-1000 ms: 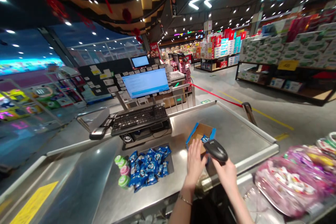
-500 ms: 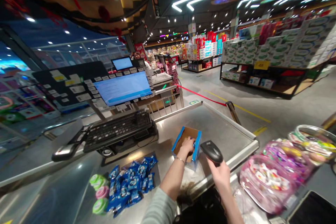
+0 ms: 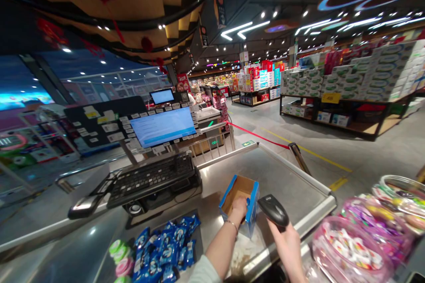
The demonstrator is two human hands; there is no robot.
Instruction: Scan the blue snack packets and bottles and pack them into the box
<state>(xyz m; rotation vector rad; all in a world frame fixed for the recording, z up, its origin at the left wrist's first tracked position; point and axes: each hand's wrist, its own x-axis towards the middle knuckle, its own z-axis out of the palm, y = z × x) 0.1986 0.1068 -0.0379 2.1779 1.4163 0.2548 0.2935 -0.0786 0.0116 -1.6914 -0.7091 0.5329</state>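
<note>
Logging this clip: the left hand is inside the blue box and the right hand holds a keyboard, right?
No: the head view shows the right hand holding a black scanner instead. The left hand is inside the blue box.

The steel bench (image 3: 285, 177) carries an open cardboard box (image 3: 237, 188) mid-surface, blue snack packets (image 3: 162, 247) and green and pink tubs (image 3: 121, 258) nearer left, a black keyboard (image 3: 151, 177) behind them.

The counter (image 3: 285, 177) is brushed metal with a dull sheen. The small box (image 3: 241, 196) is matt brown cardboard inside, printed blue outside. The scanner (image 3: 272, 209) is smooth black plastic. Near left, the blue packets (image 3: 166, 247) are glossy foil; far right, clear plastic tubs (image 3: 352, 247) gleam.
</note>
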